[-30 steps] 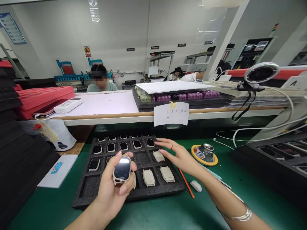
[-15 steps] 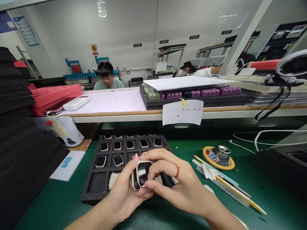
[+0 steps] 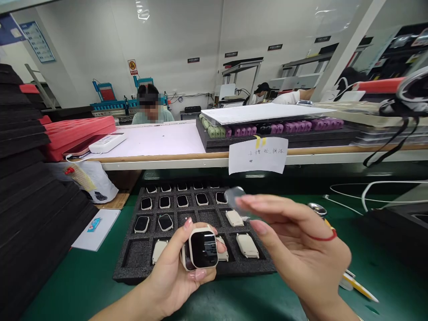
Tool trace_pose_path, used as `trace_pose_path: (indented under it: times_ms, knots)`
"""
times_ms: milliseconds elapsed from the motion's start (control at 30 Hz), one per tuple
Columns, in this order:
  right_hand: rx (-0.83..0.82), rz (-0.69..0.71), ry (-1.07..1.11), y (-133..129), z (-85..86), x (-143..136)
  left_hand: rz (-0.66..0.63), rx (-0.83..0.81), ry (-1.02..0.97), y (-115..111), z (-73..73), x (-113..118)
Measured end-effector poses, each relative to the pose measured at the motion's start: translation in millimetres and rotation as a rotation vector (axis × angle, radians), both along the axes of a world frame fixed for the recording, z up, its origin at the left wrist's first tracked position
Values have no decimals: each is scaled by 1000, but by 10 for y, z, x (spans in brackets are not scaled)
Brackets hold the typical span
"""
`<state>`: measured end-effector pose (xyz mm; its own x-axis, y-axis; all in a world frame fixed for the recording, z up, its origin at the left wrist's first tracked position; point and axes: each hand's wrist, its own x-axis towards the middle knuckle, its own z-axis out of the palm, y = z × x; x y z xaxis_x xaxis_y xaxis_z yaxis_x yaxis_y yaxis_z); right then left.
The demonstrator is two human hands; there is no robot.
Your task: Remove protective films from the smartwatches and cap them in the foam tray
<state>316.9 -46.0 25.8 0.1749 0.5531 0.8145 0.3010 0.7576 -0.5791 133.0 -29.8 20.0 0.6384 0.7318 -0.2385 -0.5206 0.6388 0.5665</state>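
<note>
The right hand [image 3: 301,240] hides most of a round metal piece [image 3: 317,209] and much of the pens [image 3: 361,287] on the green bench [image 3: 240,303], while the left hand [image 3: 177,272] covers part of the black foam tray [image 3: 137,256]; the tray's farthest row is partly lost under the shelf [image 3: 160,163]. A clear film [image 3: 234,196] at the right fingertips is blurred, and how they grip it cannot be told. Palm turned up, the left hand curls thumb and fingers firmly round a pale-framed watch [image 3: 203,248], dark screen up, over the near part of the tray; a second watch [image 3: 186,258] sits behind it, mostly covered. The right hand reaches leftward above the tray's right side, fingers extended together, thumb parted below them, apart from the watch. A taped paper note [image 3: 257,156] on the shelf edge bears handwritten characters, too faint to read surely; the small wall labels [image 3: 231,54] are illegible.
</note>
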Motion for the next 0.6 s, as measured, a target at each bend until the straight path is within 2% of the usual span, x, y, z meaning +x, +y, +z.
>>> trace_pose_path:
  times_ms: [100, 233, 433, 533, 600]
  knots:
    - [154, -70, -281, -43, 27, 32, -3, -6, 2, 3, -18, 8]
    - [222, 30, -576, -127, 50, 18, -9, -36, -21, 9, -36, 6]
    - [216, 96, -677, -176, 39, -95, 20, -104, 33, 5, -21, -6]
    - [249, 15, -684, -144, 54, -162, 33, -68, 25, -7, -31, 8]
    - [184, -44, -666, -120, 45, -194, 55, 13, 42, -20, -54, 22]
